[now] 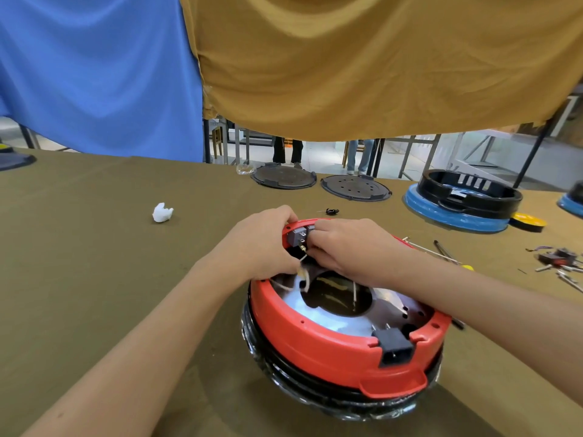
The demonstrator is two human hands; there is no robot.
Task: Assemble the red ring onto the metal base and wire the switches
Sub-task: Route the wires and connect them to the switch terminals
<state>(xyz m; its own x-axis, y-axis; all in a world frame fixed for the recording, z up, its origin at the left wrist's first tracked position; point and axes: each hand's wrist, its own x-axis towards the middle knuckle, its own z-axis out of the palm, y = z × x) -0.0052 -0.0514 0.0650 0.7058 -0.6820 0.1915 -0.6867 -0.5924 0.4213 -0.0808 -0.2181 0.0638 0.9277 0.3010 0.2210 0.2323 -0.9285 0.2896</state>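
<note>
Head view looks down on a brown-covered table point(94, 247) where both hands work at the far rim of the red ring point(315, 335), which already sits on the metal base point(334, 313), the whole stack resting on a black, plastic-wrapped lower part. Going from the left: a crumpled white scrap point(162, 212) lies well apart on the cloth; then the left hand point(262, 247), fingers curled over the ring's far edge, steadies the grey switch block point(296, 236) from its outer side, while pale wires point(303, 275) trail from under its palm down toward the base's round opening. Just beside it the right hand point(344, 247) is curled too, its fingertips pressed in against the switch terminals; whether it pinches a wire end there is hidden by the fingers. The step in hand appears to be wiring this far switch, and it would go best with the left hand bracing the block so the ring does not shift, and each connector pushed straight onto its tab rather than at an angle. A black socket point(394, 345) sits in the near rim. Further right lie loose screws and parts point(558, 263).
</note>
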